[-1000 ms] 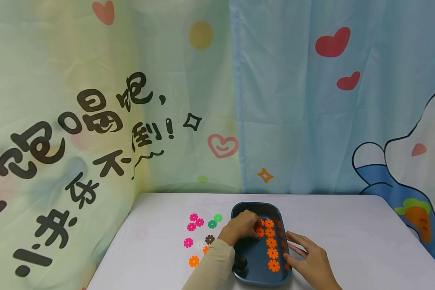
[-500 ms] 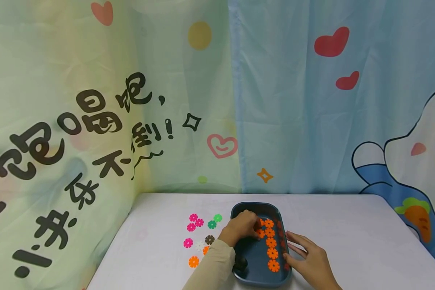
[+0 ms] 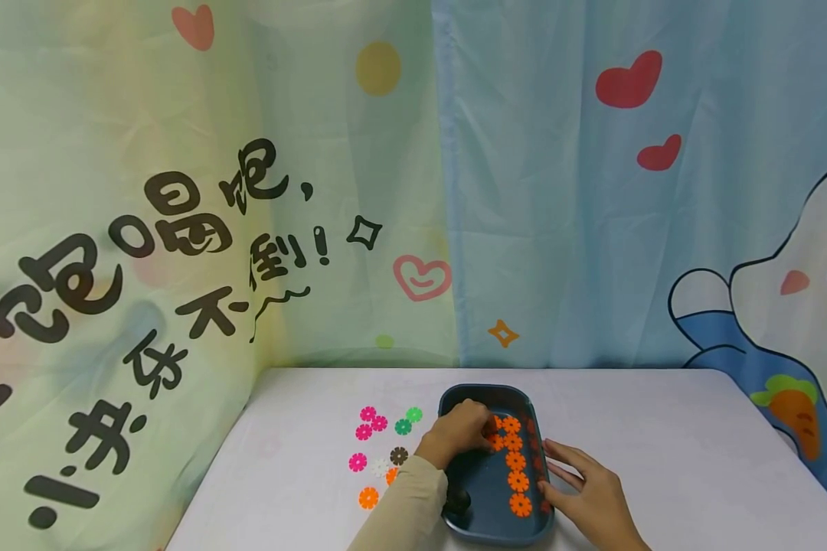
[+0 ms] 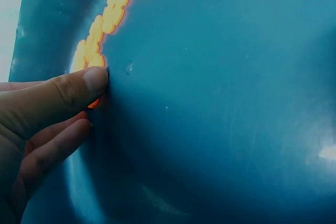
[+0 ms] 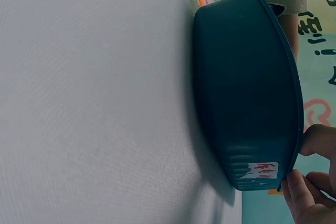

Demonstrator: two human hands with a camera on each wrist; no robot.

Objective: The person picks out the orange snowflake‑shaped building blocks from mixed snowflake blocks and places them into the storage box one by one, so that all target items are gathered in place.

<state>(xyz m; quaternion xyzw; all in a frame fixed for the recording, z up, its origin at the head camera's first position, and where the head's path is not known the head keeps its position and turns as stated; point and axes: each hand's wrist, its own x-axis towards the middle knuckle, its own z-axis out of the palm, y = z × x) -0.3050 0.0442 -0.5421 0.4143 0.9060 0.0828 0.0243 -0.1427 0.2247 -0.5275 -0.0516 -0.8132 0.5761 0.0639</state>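
A dark blue tray [image 3: 478, 528] with a raised rim stands on the table. Inside it, orange flower-shaped pieces [image 3: 517, 461] form a line along the right side, with a second row begun at the far end. My left hand [image 3: 458, 430] reaches into the far left part of the tray. In the left wrist view its thumb and fingers pinch an orange flower-shaped piece [image 4: 94, 103] at the end of the row, mostly covered by the thumb. My right hand [image 3: 589, 490] holds the tray's right rim, thumb on the inner side and fingers outside in the right wrist view.
Left of the tray lie loose flower-shaped pieces: several pink [image 3: 357, 462], two green [image 3: 403, 426], a brown one [image 3: 399, 456], a white one [image 3: 381, 467] and orange ones [image 3: 368, 497]. A printed curtain [image 3: 524, 229] hangs behind the white table [image 3: 303, 428].
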